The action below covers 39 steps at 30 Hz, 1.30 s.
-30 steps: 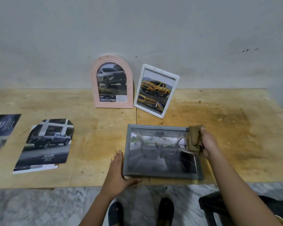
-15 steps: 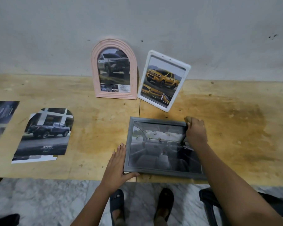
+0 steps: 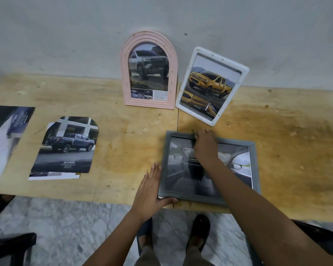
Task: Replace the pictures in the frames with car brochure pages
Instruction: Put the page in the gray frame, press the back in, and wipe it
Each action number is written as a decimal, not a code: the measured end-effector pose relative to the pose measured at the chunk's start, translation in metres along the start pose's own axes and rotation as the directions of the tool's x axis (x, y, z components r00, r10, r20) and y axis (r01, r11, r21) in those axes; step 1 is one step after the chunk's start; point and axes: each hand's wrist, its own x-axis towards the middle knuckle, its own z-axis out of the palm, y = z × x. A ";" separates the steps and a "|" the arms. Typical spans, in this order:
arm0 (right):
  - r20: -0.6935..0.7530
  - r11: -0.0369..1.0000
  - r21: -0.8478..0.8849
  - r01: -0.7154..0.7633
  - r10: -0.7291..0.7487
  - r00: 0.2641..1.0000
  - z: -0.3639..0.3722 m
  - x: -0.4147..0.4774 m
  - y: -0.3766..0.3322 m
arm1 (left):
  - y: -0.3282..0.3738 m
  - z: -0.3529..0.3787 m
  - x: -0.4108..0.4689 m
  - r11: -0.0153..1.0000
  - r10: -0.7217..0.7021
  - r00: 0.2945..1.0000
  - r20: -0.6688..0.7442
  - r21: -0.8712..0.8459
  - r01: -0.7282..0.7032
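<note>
Lying flat: grey frame, near rail at the table's front edge.
Left hand: open, your straight fingers along its left rail, thumb at the near corner.
Right hand: on the far rail, fingers bent; grip, you cannot tell.
Room: stained table stretches wide to your right; cut brochure page well apart left.
Back edge: pink arched frame, white frame lean on the wall.

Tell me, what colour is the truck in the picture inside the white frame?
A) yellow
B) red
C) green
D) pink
A: the truck pictured in the white frame is plainly yellow.
</note>
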 end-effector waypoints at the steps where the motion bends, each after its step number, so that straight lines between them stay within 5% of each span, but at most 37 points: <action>1: 0.025 1.000 0.000 0.004 -0.004 1.000 0.004 0.001 -0.006 | 0.000 0.000 0.000 1.000 0.002 1.000 -0.003 -0.005 -0.002; 14: 0.247 0.957 -0.022 0.291 -0.277 0.929 0.030 -0.002 -0.055 | -0.008 0.004 0.001 0.994 0.001 0.999 0.038 0.111 -0.005; 22: 0.490 0.919 -0.022 0.393 -0.333 0.806 0.044 -0.034 -0.063 | -0.010 0.010 0.002 0.992 0.013 1.000 -0.017 0.125 -0.011; 28: 0.441 0.961 0.120 0.250 -0.277 0.853 0.027 -0.046 -0.067 | -0.007 0.014 -0.003 0.997 -0.047 0.998 -0.032 0.062 0.049; 39: 0.470 0.974 0.129 0.186 -0.226 0.853 0.028 -0.078 -0.058 | -0.016 0.016 -0.016 0.984 0.004 1.000 -0.027 0.179 0.000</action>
